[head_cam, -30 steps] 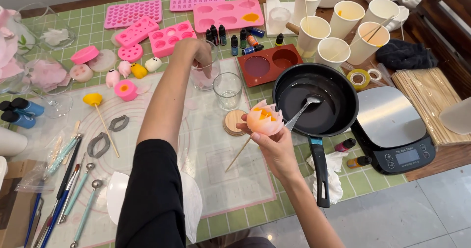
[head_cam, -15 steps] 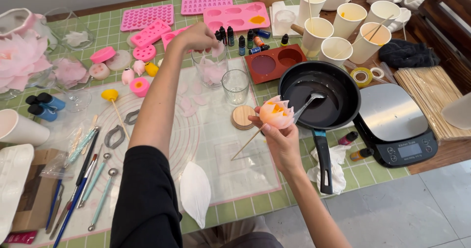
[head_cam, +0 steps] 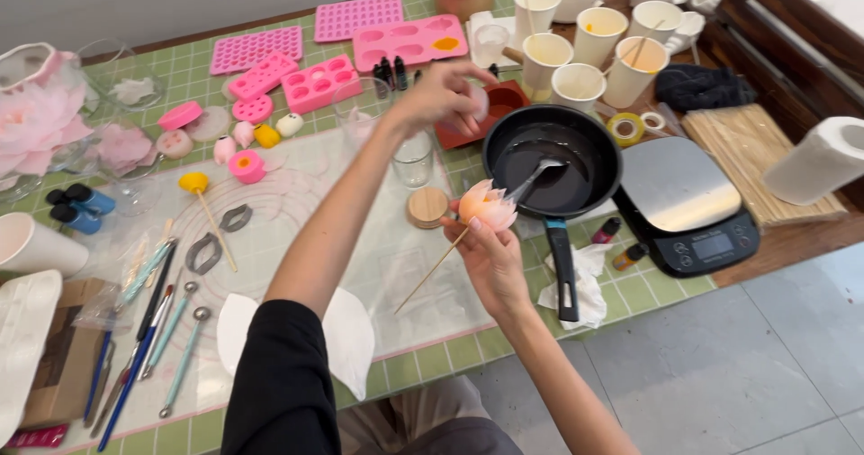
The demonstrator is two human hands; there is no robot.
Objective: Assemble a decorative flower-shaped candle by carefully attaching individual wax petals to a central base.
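The left hand (head_cam: pixel 441 95) is motion-blurred; the pale piece at its fingertips cannot be identified. The skewer (head_cam: pixel 432 275) top is hidden inside the peach flower (head_cam: pixel 489 206). The paper towel roll (head_cam: pixel 823 160) is cut off by the right picture edge. The white cup (head_cam: pixel 31 246), at the mat's left edge, is cropped

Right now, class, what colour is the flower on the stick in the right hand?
The flower in the right hand is pale peach-orange with lighter petal tips, seen in the head view.
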